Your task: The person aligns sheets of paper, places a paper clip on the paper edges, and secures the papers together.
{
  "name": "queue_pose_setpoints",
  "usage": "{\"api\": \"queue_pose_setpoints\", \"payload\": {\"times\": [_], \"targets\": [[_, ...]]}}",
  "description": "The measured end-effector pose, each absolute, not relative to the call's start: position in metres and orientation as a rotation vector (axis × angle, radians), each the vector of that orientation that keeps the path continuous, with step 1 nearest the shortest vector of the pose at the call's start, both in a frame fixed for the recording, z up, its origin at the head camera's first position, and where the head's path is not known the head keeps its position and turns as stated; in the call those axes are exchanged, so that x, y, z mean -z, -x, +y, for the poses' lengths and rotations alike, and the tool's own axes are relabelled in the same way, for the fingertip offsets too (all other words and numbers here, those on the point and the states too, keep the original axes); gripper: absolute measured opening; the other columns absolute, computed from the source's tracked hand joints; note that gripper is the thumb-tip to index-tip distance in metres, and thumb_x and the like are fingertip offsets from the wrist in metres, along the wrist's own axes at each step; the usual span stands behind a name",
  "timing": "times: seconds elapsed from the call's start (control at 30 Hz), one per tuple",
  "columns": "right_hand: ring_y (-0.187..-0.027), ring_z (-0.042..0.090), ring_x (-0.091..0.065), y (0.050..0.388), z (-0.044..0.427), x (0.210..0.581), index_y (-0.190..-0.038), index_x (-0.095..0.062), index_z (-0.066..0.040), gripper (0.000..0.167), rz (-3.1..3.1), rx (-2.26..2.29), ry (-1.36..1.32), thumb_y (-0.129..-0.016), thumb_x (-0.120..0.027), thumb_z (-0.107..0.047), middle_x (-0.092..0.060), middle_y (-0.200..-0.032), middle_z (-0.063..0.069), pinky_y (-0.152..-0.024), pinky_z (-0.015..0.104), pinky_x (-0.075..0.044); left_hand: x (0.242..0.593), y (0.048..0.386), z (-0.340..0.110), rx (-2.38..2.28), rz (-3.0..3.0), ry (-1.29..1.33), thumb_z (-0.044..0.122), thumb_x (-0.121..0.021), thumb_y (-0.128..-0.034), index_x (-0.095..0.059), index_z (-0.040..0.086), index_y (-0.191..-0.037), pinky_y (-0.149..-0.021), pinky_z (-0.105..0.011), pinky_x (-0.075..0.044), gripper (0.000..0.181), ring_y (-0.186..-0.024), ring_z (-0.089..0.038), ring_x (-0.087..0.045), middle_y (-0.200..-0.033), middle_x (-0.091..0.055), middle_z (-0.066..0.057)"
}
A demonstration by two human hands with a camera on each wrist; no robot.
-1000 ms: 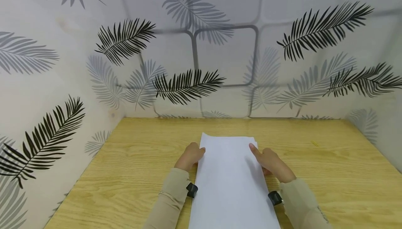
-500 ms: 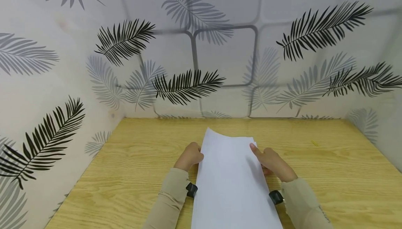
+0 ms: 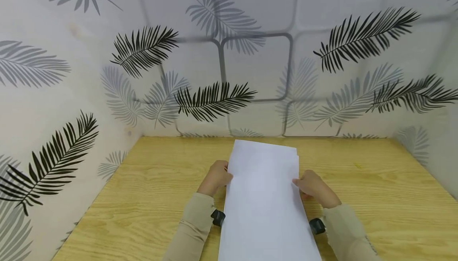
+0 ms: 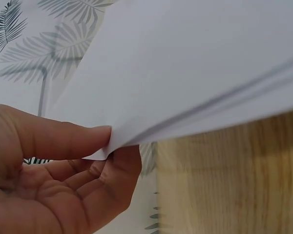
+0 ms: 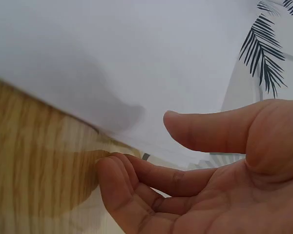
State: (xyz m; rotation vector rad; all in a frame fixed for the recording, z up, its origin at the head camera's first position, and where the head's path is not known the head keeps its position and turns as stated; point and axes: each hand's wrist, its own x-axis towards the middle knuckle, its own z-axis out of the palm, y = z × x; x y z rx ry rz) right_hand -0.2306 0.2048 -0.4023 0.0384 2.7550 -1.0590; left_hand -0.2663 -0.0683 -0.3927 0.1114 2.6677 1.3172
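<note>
Long white sheets of paper [image 3: 264, 201] stretch from the lower edge of the head view toward the wall, between the two hands. My left hand [image 3: 217, 176] pinches their left edge, the thumb on top and curled fingers underneath. In the left wrist view, the paper [image 4: 180, 58] shows more than one layer along its edge. By the right edge is my right hand [image 3: 315, 188]. The right wrist view shows its thumb [image 5: 205, 131] held above the paper, apart from its shadow. Its bent fingers [image 5: 132, 190] lie at and below the paper's edge, with a gap to the thumb.
The paper is over a wood-grain table [image 3: 150, 181]. White wall covering [image 3: 250, 66] with dark and grey leaf prints rises behind it and at both sides. A small yellow mark or scrap [image 3: 358, 166] is on the table at the right.
The paper's far edge has shifted away toward the wall, its right corner now higher in view. My right thumb, earlier near that corner, is now farther down the side edge.
</note>
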Motion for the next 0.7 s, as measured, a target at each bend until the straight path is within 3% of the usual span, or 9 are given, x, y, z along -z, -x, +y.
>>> {"api": "queue_pose_setpoints", "payload": {"times": [0.17,0.3,0.43,0.57,0.7], "targets": [[-0.056,0.016,-0.047,0.231,0.211,0.401,-0.076,-0.054,0.007,0.028,2.740,1.091,-0.065,-0.097,-0.052,-0.011,-0.051,-0.068,0.009,-0.057,0.028,-0.043,0.392,0.266,-0.069,-1.348,2.672,-0.114,-0.008,-0.053,-0.0866,-0.061,-0.007,-0.100,-0.059,-0.028,-0.044,0.016,-0.074,-0.021,-0.049,-0.087,-0.057,-0.013],[-0.068,0.021,-0.055,0.236,0.216,0.406,-0.090,-0.057,0.012,0.027,2.688,1.197,-0.110,-0.099,-0.051,-0.012,-0.057,-0.079,0.015,-0.064,0.032,-0.048,0.390,0.265,-0.069,-1.379,2.661,-0.109,-0.006,-0.052,-0.0889,-0.060,-0.008,-0.104,-0.060,-0.029,-0.043,0.018,-0.076,-0.022,-0.049,-0.090,-0.056,-0.014],[-0.074,0.021,-0.056,0.242,0.219,0.409,-0.107,-0.053,0.017,0.031,2.621,1.329,-0.134,-0.100,-0.051,-0.013,-0.056,-0.082,0.014,-0.067,0.031,-0.050,0.387,0.266,-0.068,-1.414,2.658,-0.087,-0.004,-0.052,-0.0912,-0.059,-0.010,-0.108,-0.062,-0.030,-0.042,0.019,-0.078,-0.022,-0.049,-0.095,-0.057,-0.016],[-0.073,0.021,-0.053,0.243,0.217,0.406,-0.112,-0.050,0.017,0.034,2.586,1.409,-0.123,-0.101,-0.051,-0.015,-0.053,-0.081,0.012,-0.069,0.033,-0.048,0.384,0.266,-0.069,-1.441,2.663,-0.069,-0.003,-0.053,-0.0919,-0.059,-0.009,-0.103,-0.060,-0.029,-0.038,0.014,-0.075,-0.022,-0.046,-0.093,-0.057,-0.016],[-0.099,0.032,-0.054,0.241,0.217,0.404,-0.124,-0.047,0.017,0.041,2.509,1.500,-0.059,-0.102,-0.047,-0.019,-0.055,-0.110,0.025,-0.088,0.043,-0.048,0.383,0.266,-0.068,-1.483,2.640,-0.070,-0.002,-0.051,-0.0933,-0.059,-0.009,-0.103,-0.061,-0.030,-0.037,0.014,-0.076,-0.022,-0.046,-0.096,-0.058,-0.018]]}}
